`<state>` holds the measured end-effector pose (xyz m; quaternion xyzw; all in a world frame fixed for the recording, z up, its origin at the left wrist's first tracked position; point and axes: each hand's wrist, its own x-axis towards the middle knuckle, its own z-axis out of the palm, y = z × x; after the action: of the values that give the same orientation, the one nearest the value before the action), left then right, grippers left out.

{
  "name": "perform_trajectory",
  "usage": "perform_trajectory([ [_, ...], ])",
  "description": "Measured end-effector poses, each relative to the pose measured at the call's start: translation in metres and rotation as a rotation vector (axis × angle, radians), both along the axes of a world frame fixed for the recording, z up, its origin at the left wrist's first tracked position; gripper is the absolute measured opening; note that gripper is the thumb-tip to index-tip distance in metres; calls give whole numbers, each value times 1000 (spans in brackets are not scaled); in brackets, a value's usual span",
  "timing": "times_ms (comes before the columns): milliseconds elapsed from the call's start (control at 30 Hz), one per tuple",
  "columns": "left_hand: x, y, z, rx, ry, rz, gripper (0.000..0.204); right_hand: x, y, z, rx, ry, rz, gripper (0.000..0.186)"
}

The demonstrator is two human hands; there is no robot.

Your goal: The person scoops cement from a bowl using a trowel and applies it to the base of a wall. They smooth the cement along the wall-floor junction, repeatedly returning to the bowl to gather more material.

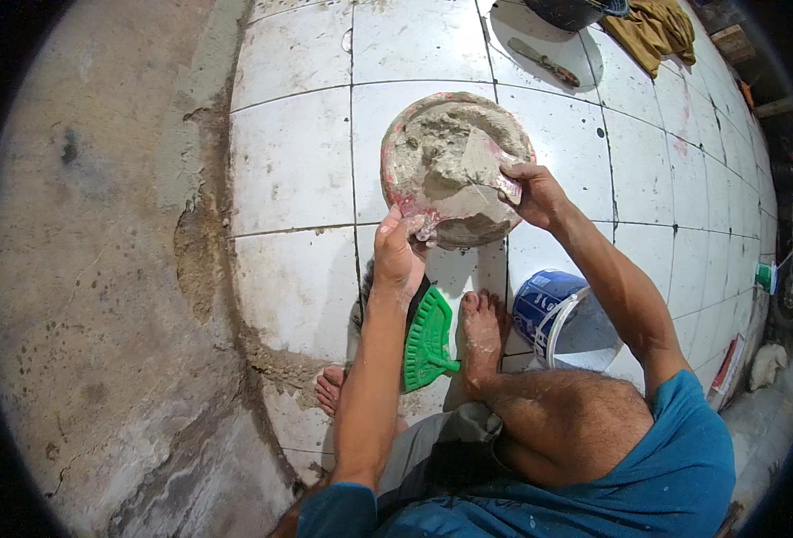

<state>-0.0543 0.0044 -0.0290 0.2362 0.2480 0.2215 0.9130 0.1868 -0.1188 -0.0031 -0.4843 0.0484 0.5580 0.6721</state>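
Note:
A round, shallow basin (pixel 387 157) with a reddish, smeared rim holds wet grey mortar (pixel 441 148). My left hand (pixel 400 253) is closed on the basin's near left rim, its fingers coated with mortar. From the right, my right hand (pixel 540 197) pinches a flat scraper (pixel 483 161) smeared with mortar. The scraper's blade lies over the mortar, slanting up and left from my fingers. Part of its grip end is hidden by my fingers.
Beside my feet are a green broom head (pixel 428 341) and a blue-and-white bucket (pixel 540 309). Farther off lie a trowel-like tool (pixel 543 63), a dark bucket (pixel 567 11) and a brown cloth (pixel 652 34). White tiles meet rough concrete (pixel 100 242) on the left.

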Motion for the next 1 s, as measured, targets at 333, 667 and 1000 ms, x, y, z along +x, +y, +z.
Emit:
perform_trajectory([
  [333, 3, 12, -5, 725, 606, 160, 46, -26, 4, 27, -297, -394, 53, 23],
  [667, 12, 12, 9, 1773, 575, 127, 61, -53, 27, 35, -221, -28, -138, 16],
  [1000, -3, 34, 2, 1971, 454, 0, 64, -20, 12, 44, -125, -98, -173, 19],
])
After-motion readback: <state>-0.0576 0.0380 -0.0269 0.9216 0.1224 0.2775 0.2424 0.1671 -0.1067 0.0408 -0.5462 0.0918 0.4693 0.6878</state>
